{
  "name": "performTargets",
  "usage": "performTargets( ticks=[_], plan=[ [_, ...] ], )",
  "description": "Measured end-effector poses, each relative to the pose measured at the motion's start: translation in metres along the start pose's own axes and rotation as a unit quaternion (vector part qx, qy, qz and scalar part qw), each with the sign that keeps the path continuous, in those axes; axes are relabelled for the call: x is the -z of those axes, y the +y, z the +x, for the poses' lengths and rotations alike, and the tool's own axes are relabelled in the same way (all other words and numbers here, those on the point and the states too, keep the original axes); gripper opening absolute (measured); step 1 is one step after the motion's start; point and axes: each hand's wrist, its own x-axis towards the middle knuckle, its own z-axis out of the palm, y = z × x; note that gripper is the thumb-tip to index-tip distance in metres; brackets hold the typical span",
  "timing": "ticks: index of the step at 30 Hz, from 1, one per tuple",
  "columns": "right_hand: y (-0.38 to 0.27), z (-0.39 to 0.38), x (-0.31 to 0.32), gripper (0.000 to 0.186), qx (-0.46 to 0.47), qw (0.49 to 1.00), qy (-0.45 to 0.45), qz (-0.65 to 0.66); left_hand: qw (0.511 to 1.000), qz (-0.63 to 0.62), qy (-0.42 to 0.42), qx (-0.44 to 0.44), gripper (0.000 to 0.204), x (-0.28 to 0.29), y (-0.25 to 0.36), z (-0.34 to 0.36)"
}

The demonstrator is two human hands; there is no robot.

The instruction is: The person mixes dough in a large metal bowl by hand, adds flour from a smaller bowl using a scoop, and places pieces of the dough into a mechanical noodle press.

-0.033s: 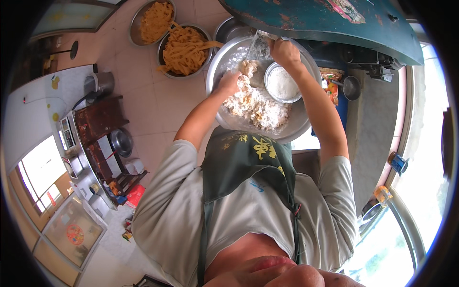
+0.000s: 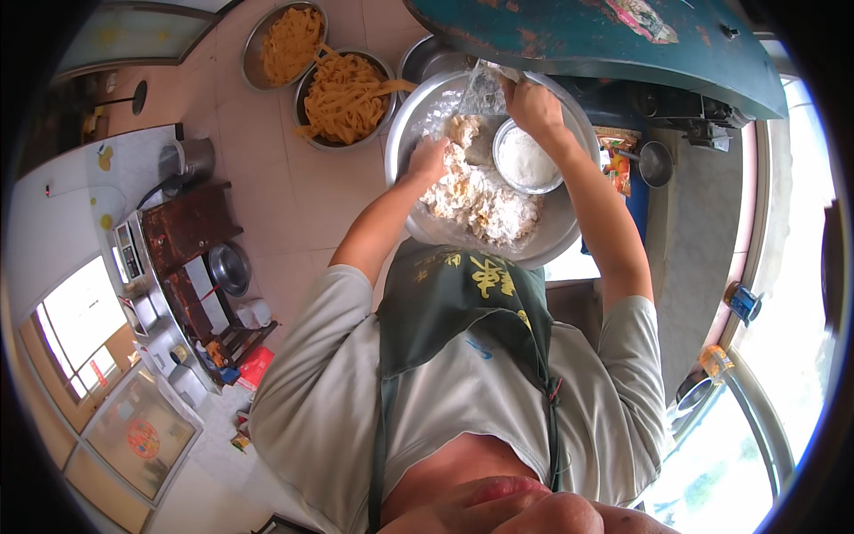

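Observation:
A wide metal basin (image 2: 569,212) is in front of me, holding crumbly, floury dough (image 2: 487,206) in its near part. Inside it, to the right, sits a small round bowl of white flour (image 2: 527,160). My right hand (image 2: 535,105) is closed on crinkled clear plastic (image 2: 483,89) at the basin's far side, above the flour bowl. At the basin's left, my left hand (image 2: 429,160) is closed beside the dough, its fingertips against it; what they hold is partly hidden.
A green, worn machine housing (image 2: 587,44) overhangs the basin's far edge. Two bowls of wide yellow noodle strips (image 2: 345,98) stand on the tiled floor at far left. To the right are a small saucepan (image 2: 656,164) and a grey counter (image 2: 698,240). A brown wooden rack (image 2: 187,222) stands left.
Almost nothing differs. The view has shifted slightly, and both hands keep their places at the basin.

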Motion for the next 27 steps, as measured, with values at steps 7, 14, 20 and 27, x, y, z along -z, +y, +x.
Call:
performTargets(
  ticks=[7, 14, 20, 27],
  plan=[
    [-0.003, -0.006, 0.003, 0.059, -0.012, 0.999, -0.031, -0.005, 0.999, 0.001, -0.022, -0.023, 0.051, 0.007, 0.006, -0.003],
    [0.003, 0.013, 0.002, 0.055, -0.011, 1.0, 0.0, -0.015, 0.998, -0.03, -0.059, 0.011, 0.046, 0.015, 0.0, -0.01],
    [-0.005, -0.004, 0.017, 0.052, -0.009, 1.0, -0.029, -0.006, 0.989, 0.024, -0.146, 0.0, 0.054, 0.069, 0.04, -0.025],
    [-0.005, 0.002, -0.004, 0.049, 0.023, 0.999, 0.03, -0.017, 0.974, 0.122, -0.187, -0.029, 0.058, 0.054, 0.054, -0.025]
  ],
)
